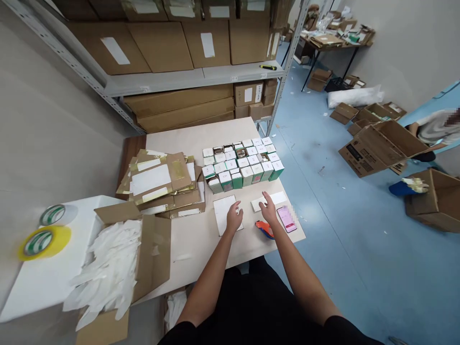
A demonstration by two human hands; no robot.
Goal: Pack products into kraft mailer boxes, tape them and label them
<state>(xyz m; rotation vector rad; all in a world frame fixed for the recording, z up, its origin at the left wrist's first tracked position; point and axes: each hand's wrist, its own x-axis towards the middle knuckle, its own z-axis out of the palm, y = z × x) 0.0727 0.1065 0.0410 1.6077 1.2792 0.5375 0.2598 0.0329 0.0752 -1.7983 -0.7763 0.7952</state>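
My left hand [234, 218] is over the right part of a white rectangular sheet or pad [221, 213], its fingers curved and apart, with nothing in them. Just over a narrow white flat piece [279, 198] is my right hand [268, 209], also holding nothing, fingers spread. Whether either hand touches what lies beneath, I cannot tell. Close below the right hand lies an orange-and-blue tool [265, 229], partly behind the wrist. A phone with a pink screen [285, 218] rests to its right. Beyond both hands stand rows of small white-and-green boxes [257, 172], several with open tops.
Flattened cardboard [179, 191] is stacked left on the table. An open carton [154, 258] of white gloves stands nearer, beside tape rolls [38, 242]. Shelving [179, 79] with cartons rises behind. Across the blue floor, a person's sleeve [434, 127] shows near a large open box [373, 148].
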